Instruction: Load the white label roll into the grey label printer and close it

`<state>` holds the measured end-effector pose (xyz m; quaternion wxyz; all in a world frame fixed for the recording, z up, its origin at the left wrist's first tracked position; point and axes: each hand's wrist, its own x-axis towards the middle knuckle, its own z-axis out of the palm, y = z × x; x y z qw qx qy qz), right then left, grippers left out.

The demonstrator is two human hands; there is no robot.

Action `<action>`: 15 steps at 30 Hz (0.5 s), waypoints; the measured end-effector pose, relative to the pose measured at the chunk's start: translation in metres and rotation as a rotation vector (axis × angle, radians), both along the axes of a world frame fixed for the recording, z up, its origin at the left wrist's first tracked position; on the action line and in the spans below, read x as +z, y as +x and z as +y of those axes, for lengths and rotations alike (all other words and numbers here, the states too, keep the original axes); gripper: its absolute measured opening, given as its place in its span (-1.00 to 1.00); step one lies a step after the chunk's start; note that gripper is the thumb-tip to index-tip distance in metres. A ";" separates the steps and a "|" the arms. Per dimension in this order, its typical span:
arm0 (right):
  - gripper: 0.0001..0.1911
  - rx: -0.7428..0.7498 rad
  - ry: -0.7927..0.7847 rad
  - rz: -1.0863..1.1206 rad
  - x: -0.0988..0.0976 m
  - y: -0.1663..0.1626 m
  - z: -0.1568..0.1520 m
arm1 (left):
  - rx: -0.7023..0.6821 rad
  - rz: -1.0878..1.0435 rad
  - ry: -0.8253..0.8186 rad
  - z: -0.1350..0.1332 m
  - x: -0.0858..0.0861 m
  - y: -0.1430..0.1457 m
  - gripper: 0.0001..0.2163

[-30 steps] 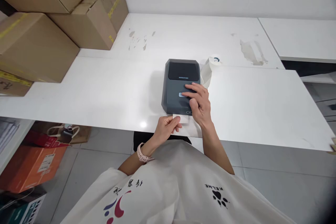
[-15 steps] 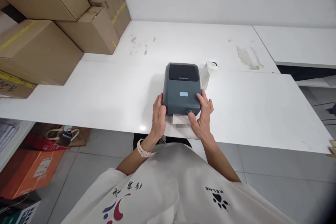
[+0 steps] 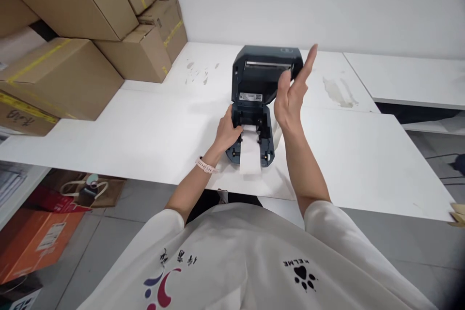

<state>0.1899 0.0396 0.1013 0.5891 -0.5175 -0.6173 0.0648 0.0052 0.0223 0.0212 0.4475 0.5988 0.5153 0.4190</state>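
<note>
White table across mid-frame. Printer open, centre; lid raised. Right hand open, holding nothing visible, at lid's right edge. Left hand half-curled at printer's left side, firm grip unclear. Paper strip lower centre. Step seems opening; next calls for lid fully back.

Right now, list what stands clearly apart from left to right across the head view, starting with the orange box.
Orange box, left hand, paper strip, right hand, worn patch.
</note>
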 end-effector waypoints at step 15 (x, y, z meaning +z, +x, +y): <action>-0.69 0.372 -0.532 -0.877 -0.055 -0.006 0.003 | 0.032 -0.010 0.013 0.020 -0.032 0.001 -0.11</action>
